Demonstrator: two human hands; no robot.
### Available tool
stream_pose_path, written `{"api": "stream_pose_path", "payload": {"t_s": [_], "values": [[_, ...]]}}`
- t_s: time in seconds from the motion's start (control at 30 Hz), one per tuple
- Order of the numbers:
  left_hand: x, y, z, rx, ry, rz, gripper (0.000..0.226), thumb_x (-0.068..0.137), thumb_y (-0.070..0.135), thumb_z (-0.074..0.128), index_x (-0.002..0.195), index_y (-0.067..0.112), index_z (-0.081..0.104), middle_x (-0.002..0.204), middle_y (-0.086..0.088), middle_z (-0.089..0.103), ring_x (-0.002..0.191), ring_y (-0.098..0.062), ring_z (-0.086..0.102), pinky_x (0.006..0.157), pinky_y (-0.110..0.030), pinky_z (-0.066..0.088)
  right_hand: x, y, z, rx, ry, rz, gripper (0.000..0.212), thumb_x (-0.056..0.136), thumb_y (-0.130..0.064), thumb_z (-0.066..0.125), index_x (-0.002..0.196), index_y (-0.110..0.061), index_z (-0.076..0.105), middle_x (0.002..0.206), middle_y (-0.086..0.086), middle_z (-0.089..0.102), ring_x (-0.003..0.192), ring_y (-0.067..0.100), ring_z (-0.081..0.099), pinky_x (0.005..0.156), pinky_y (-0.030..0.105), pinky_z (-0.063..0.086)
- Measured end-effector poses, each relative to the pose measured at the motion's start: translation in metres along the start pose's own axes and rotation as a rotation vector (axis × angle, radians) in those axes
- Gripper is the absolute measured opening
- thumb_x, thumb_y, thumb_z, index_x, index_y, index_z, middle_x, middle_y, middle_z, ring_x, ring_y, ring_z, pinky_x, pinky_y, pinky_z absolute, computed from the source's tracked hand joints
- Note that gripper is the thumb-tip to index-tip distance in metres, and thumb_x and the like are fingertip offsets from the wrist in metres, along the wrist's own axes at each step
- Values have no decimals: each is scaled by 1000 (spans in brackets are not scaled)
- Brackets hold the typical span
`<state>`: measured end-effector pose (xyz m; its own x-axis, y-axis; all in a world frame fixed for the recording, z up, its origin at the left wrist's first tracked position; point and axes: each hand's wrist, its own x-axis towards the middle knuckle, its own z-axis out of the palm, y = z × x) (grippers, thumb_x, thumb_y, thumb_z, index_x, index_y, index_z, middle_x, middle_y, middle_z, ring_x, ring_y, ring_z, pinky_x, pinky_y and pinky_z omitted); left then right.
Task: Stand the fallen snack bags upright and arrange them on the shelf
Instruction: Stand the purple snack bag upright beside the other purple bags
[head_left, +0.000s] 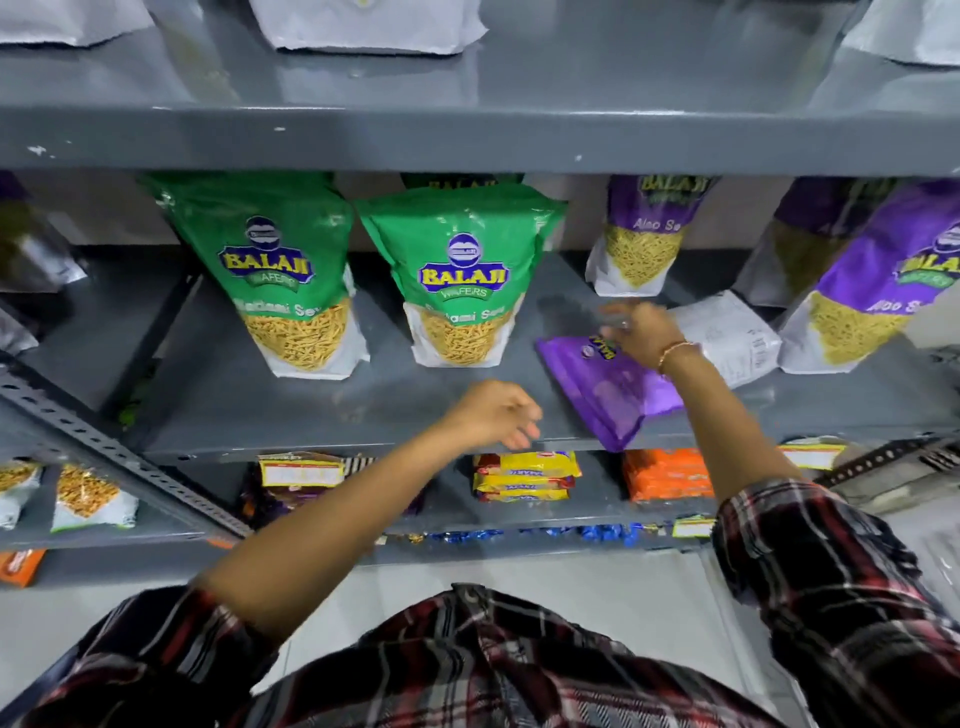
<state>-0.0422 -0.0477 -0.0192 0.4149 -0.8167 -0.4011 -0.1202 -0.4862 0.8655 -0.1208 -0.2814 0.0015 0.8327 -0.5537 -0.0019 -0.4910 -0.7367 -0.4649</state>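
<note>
A purple snack bag (610, 389) lies flat on the grey shelf (311, 415), its lower corner sticking out past the front edge. My right hand (641, 335) hovers over its far end with fingers spread, blurred, holding nothing. A second fallen bag (727, 332), white back side up, lies just right of that hand. My left hand (496, 413) floats loosely curled above the shelf front, empty. Two green bags (275, 270) (460, 275) stand upright to the left. Purple bags stand behind (649, 234) and at the right (878, 291).
The upper shelf board (467, 140) hangs low over the bags and carries white pouches. A perforated steel post (104, 441) slants across the left. Below are biscuit packs (524, 475), orange packs (665, 473) and blue sweets. Bare shelf lies in front of the green bags.
</note>
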Motion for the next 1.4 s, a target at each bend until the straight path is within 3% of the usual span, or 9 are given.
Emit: {"api": "stream_pose_path", "payload": {"t_s": [0.1,0.3,0.47,0.67,0.87,1.0,1.07,1.2,1.4], "values": [[9,36,67,-127,-207,80,25,94,14,50,110,-3,58,109,-29,65,53,-1,64,58,-16,53,6,41,-38,-118,128,96,31,85,-1,49,110,-8,66,116,26,64,105,44,59,94,43,45],[37,63,168,-282,-445,-10,21,98,23,43,110,8,52,117,-25,61,64,-3,63,71,-22,50,9,99,-64,-405,-148,76,43,94,-31,39,135,-19,42,143,16,43,129,35,42,108,44,33],[64,72,208,-537,-163,-135,35,97,38,37,106,7,52,107,-20,64,62,-11,68,62,-22,56,19,110,-79,-639,-286,-43,49,86,-60,39,120,-30,58,132,11,51,125,33,39,105,49,25],[79,75,221,-721,147,-262,59,98,42,34,134,-4,37,123,-32,57,107,-39,62,86,-33,54,16,134,-85,-183,-572,-25,65,68,-80,45,71,-16,60,76,0,59,73,17,52,75,37,45],[81,64,216,-678,416,-110,35,94,27,53,113,-2,57,114,-28,64,88,-32,68,70,-28,60,7,158,-79,332,-501,-33,20,75,-43,70,76,-26,58,76,-12,65,69,2,60,64,10,46],[75,65,193,-229,617,99,31,88,42,57,92,13,65,90,-14,75,73,-17,72,72,-42,60,5,168,-85,547,-521,-103,51,69,-41,73,112,-16,60,104,-2,71,91,6,67,78,20,53],[78,73,174,-75,686,158,34,87,41,58,91,9,67,80,-11,75,69,-16,72,72,-42,59,5,168,-90,656,-481,-141,47,69,-34,74,111,-17,61,111,3,68,99,13,65,86,28,54],[89,93,134,181,689,223,35,89,35,58,90,1,67,84,-17,73,79,-32,70,81,-45,53,4,161,-81,830,-241,-130,38,73,3,71,102,-13,53,99,-1,63,84,-2,63,76,15,54],[113,112,106,258,700,259,32,87,24,62,85,-9,64,86,-28,70,84,-32,66,74,-46,47,3,160,-55,910,40,-44,42,68,6,75,96,-15,51,95,2,64,78,-3,64,68,9,51]]}}
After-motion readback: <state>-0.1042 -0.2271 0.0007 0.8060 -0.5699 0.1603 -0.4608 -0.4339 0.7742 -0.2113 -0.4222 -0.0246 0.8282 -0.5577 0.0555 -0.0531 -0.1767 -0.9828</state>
